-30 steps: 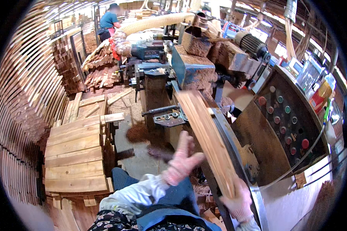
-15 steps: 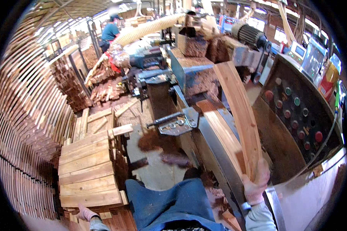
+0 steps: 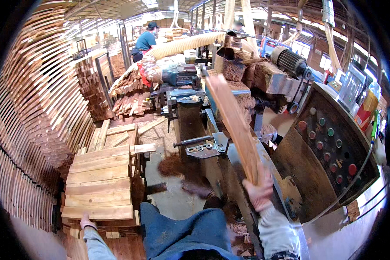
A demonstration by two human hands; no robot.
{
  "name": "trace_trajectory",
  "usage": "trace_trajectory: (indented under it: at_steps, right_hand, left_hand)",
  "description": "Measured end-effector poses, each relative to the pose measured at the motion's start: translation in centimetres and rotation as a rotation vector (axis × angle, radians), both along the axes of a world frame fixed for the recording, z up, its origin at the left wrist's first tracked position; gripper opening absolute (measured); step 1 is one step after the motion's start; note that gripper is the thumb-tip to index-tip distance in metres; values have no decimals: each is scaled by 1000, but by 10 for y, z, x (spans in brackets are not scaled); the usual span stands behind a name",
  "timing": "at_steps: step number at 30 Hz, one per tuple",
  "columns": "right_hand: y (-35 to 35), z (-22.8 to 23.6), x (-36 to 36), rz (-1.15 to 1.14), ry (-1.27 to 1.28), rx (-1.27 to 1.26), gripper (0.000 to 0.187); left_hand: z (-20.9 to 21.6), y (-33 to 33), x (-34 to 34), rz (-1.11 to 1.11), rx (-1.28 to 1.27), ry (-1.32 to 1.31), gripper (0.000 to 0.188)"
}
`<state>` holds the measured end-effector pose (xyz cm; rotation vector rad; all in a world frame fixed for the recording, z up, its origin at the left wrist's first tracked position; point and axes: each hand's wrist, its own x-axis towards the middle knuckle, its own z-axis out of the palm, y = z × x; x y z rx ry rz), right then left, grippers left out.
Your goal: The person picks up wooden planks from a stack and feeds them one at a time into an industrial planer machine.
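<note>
In my right hand (image 3: 260, 188) is a long wooden board (image 3: 236, 123), gripped at its near end. The board slants up and away over the machine bed (image 3: 242, 164), and its far end blurs in front of the blue machine housing. My left hand (image 3: 87, 221) is at the near edge of a stack of wooden boards (image 3: 99, 177) on the left. It is closed on the nearest board (image 3: 104, 212), a finger or thumb over the top; the rest of its fingers are hidden.
A metal guide with a rod (image 3: 203, 147) juts from the machine's left side. On the right stands a control panel (image 3: 329, 141) with several buttons. Tall stacks of wood strips (image 3: 34, 112) line the left. A ribbed hose (image 3: 186, 45) crosses behind; a person (image 3: 145, 42) stands at the back.
My right hand has moved left, swinging its board leftward over the machine. The second board lying on the bed no longer shows there. My left hand has come onto the stack's near edge.
</note>
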<state>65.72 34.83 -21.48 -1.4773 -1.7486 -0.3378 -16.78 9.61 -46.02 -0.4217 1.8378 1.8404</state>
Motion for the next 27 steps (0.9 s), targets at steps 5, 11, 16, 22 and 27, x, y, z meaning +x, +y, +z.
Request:
trace_trajectory:
  at_steps: [5,11,16,22,27]
  right_hand:
    - [-163,6,58,-197,-155,-364,96]
    - [-244,33,79,-161,-266,-491,78]
    - [-144,23,65,32,-279,-224,48]
    - [-5,15,30,102,-207,-211,39]
    - [23,50,-40,178,-72,-324,45]
  left_hand:
    - [20,4,6,-25,309,100,70]
    - [8,26,-15,-21,265,29,71]
    - [-19,63,-42,-80,-58,121,56]
    - [42,93,49,-151,510,21,69]
    - [141,156,236,-286,632,75,48]
